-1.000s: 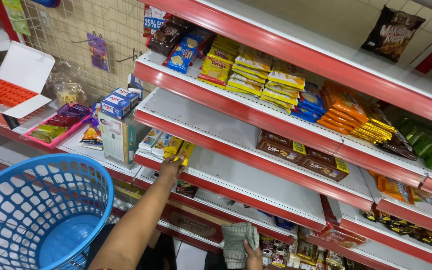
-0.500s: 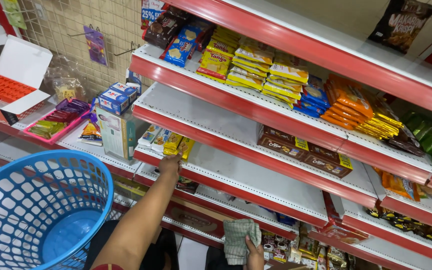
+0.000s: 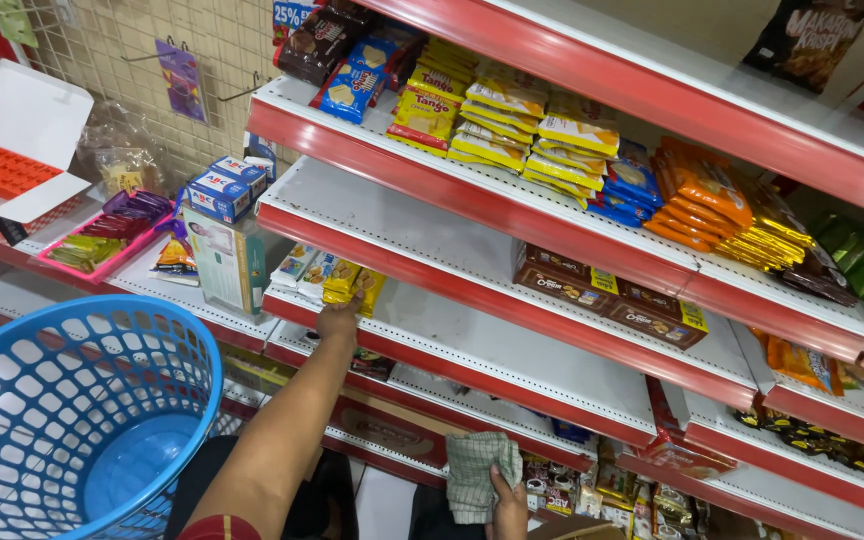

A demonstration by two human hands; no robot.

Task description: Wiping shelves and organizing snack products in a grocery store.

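Blue plastic basket (image 3: pixel 62 420) sitting near left, well below the shelves. Left hand (image 3: pixel 338 322) stretched up to the red-edged shelf (image 3: pixel 472 345), fingers curled on the yellow snack packets (image 3: pixel 350 284) at its front edge; can't tell if actually pinching one. Further right and nearer, right hand (image 3: pixel 508 503) closed around a checked cloth (image 3: pixel 472 472). Brown boxes (image 3: pixel 607 297) up on the shelf to the right.

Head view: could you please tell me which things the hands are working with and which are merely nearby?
In hand:
left hand on yellow packets
right hand holding checked cloth

Nearby:
blue basket
orange packets
pink tray
brown boxes
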